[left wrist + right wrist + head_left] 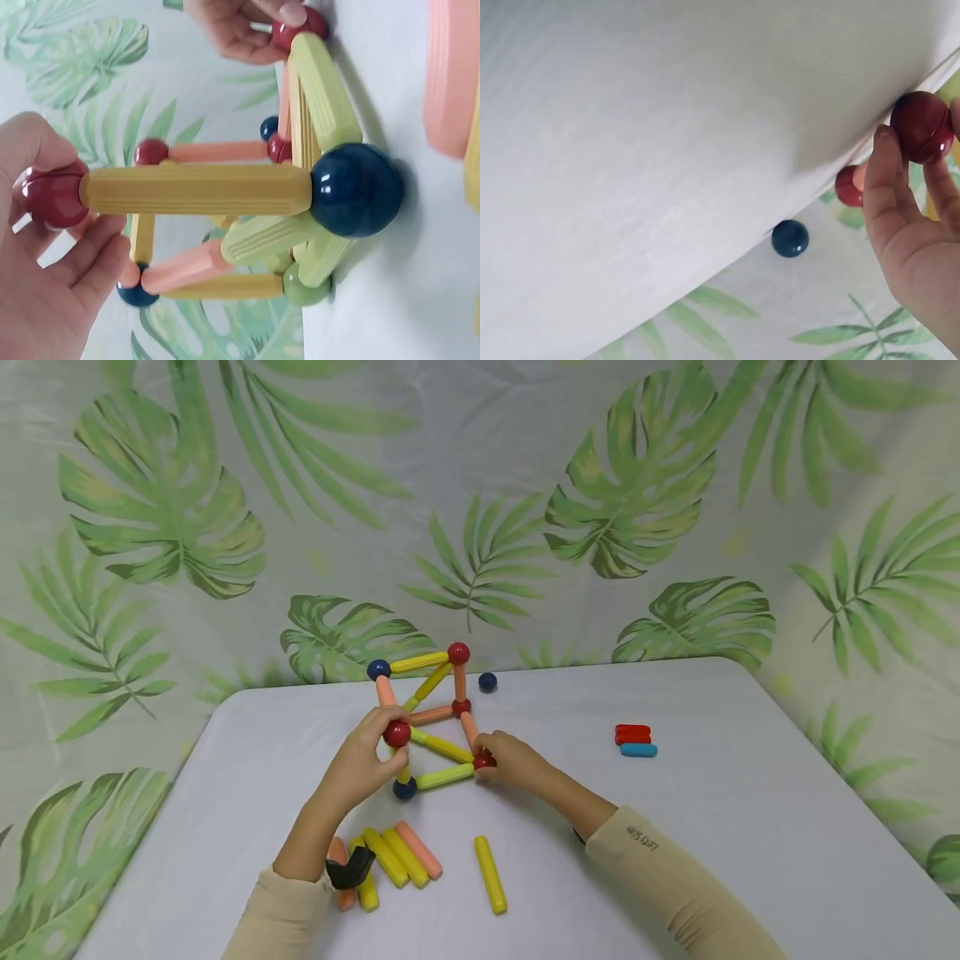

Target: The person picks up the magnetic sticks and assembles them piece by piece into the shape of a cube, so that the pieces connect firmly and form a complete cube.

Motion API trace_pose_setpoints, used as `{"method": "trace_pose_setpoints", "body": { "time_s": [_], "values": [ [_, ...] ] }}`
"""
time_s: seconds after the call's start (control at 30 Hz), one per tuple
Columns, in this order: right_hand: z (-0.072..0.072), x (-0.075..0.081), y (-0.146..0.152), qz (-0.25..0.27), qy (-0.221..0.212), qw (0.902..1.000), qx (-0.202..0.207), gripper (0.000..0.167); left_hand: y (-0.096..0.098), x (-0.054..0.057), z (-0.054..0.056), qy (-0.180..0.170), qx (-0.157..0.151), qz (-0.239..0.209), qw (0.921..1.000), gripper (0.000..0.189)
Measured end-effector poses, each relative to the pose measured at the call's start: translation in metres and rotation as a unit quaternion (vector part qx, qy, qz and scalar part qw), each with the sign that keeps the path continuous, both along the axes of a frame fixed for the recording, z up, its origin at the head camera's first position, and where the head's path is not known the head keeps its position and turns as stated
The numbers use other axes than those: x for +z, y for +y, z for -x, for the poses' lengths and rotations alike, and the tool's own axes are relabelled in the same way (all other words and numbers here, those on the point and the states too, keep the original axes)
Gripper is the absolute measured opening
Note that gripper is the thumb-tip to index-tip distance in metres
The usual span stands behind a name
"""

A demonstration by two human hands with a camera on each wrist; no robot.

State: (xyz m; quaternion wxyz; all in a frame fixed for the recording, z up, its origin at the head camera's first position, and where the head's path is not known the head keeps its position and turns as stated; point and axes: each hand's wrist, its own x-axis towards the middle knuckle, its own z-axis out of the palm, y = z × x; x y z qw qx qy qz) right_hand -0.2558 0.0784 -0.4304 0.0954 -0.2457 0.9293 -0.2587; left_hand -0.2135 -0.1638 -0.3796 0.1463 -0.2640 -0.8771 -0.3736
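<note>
A frame of ridged magnetic sticks and balls stands on the white table. My left hand [362,766] grips a red ball [56,196] at the top of an upright yellow stick [195,190], which rises from a dark blue ball [357,189] on the tabletop. With fingers and thumb, my right hand [517,762] holds another red ball [921,126] low at the frame's front right corner. A pale green stick [446,777] joins that corner to the blue ball. Behind, a third red ball [458,652] tops an upright orange stick [460,683].
A loose dark blue ball [487,682] lies behind the frame. Loose yellow and orange sticks [418,850] lie in front, partly behind the left wrist, with a single yellow stick [491,875] beside them. Short red sticks [633,730] and a blue stick [638,750] lie at right.
</note>
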Motion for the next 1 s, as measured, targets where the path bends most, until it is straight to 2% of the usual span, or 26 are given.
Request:
{"method": "trace_pose_setpoints", "body": {
  "time_s": [0.2, 0.3, 0.37, 0.43, 0.5, 0.6, 0.63, 0.7, 0.77, 0.83, 0.87, 0.93, 1.0],
  "values": [
    [-0.001, 0.003, -0.002, 0.008, -0.018, 0.9994, 0.028, 0.027, -0.014, -0.001, 0.002, -0.007, -0.029, -0.017, 0.9994, 0.040],
    [0.004, 0.008, 0.004, 0.022, -0.023, 0.9989, 0.036, 0.020, -0.017, 0.000, 0.002, -0.005, -0.043, -0.015, 0.9989, 0.041],
    [0.011, 0.011, 0.008, 0.042, -0.023, 0.9986, 0.025, 0.016, -0.019, -0.001, 0.000, -0.005, -0.042, -0.008, 0.9991, 0.047],
    [0.019, 0.014, 0.012, 0.068, -0.014, 0.9976, 0.000, 0.015, -0.020, -0.001, -0.004, 0.009, -0.022, 0.007, 0.9997, 0.055],
    [0.029, 0.015, 0.016, 0.097, 0.000, 0.9950, -0.024, 0.017, -0.020, -0.003, -0.012, 0.044, 0.022, 0.015, 0.9987, 0.063],
    [0.046, 0.013, 0.020, 0.124, 0.015, 0.9913, -0.043, 0.024, -0.017, -0.008, -0.029, 0.114, 0.087, -0.014, 0.9895, 0.059],
    [0.053, 0.011, 0.021, 0.125, 0.017, 0.9909, -0.046, 0.027, -0.015, -0.010, -0.036, 0.136, 0.093, -0.027, 0.9860, 0.054],
    [0.065, 0.007, 0.024, 0.123, 0.022, 0.9910, -0.046, 0.033, -0.009, -0.016, -0.048, 0.153, 0.075, -0.033, 0.9847, 0.041],
    [0.076, 0.004, 0.026, 0.120, 0.026, 0.9913, -0.048, 0.038, -0.003, -0.023, -0.058, 0.129, 0.024, 0.004, 0.9913, 0.031],
    [0.086, 0.002, 0.027, 0.110, 0.034, 0.9920, -0.052, 0.044, 0.004, -0.030, -0.064, 0.066, -0.036, 0.074, 0.9944, 0.025],
    [0.090, 0.002, 0.027, 0.104, 0.037, 0.9924, -0.055, 0.046, 0.007, -0.034, -0.066, 0.028, -0.063, 0.114, 0.9910, 0.024],
    [0.097, 0.004, 0.025, 0.086, 0.036, 0.9939, -0.060, 0.051, 0.013, -0.041, -0.068, -0.036, -0.107, 0.189, 0.9755, 0.022],
    [0.103, 0.006, 0.021, 0.065, 0.025, 0.9960, -0.056, 0.054, 0.016, -0.048, -0.069, -0.081, -0.132, 0.233, 0.9601, 0.020]
  ]
}}
